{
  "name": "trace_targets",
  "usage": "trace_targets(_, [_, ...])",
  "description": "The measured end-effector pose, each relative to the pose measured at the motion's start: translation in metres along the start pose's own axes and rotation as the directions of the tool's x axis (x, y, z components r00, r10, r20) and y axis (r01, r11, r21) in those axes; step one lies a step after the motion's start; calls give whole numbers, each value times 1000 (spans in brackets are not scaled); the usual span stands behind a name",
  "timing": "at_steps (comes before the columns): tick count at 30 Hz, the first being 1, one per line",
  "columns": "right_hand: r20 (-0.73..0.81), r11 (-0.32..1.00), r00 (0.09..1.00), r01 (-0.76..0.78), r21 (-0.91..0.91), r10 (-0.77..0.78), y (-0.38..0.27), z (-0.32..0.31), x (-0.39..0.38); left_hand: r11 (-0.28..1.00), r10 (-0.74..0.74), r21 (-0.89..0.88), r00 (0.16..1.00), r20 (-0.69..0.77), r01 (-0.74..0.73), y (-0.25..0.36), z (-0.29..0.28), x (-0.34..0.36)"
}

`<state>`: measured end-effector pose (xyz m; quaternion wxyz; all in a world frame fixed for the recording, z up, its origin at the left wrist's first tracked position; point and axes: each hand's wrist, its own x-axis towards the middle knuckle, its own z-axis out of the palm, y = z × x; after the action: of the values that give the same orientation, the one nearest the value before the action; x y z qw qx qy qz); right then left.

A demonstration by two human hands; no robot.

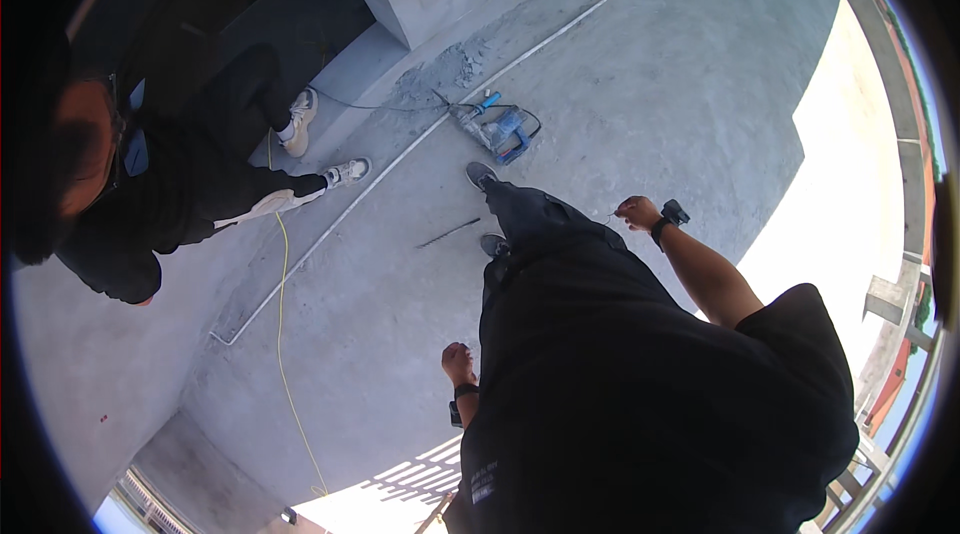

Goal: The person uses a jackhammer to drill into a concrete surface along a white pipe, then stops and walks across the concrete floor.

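Note:
My left hand (458, 362) hangs low at my side, its fingers curled in, with nothing showing in it. Out to the right, my right hand (637, 214) is closed, its fingertips pinched together. A thin bit shows by those fingertips, too small to name. Ahead of my feet a blue and grey rotary hammer (497, 129) with a bright blue side handle lies on the concrete floor, apart from both hands. Nearer to my shoes rests a long thin dark rod (448, 233), which looks like a drill bit or chisel.
A white pipe (335, 211) runs across the floor beyond the tool. A yellow cord (283, 334) trails along the left. Another person (190, 169) in dark clothes is at the left, by a dark opening. Rubble (445, 72) lies against the wall. Sunlit floor and a railing are at right.

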<state>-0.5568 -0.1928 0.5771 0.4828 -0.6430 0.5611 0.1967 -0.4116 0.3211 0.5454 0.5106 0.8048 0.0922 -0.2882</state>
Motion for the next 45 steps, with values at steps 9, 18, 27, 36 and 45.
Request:
trace_targets(9, [58,995,993,99,23,-100,-115,-24,94,990,-140,-37,986,-87,137,57,17,58])
trace_targets(18, [-194,939,928,336,74,-317,-271,-84,169,916,-350,-297,897,-269,268,173,69,117])
trace_targets(27, [-234,921,930,332,205,-283,-299,-82,171,939,-240,181,934,-263,292,197,68,113])
trace_targets(36, [-101,960,981,184,210,-166,-276,-69,179,938,-302,105,929,-215,329,229,48,179])
trace_targets(45, [-285,985,954,130,117,-92,-241,-69,202,956,-292,-44,929,-229,290,263,47,214])
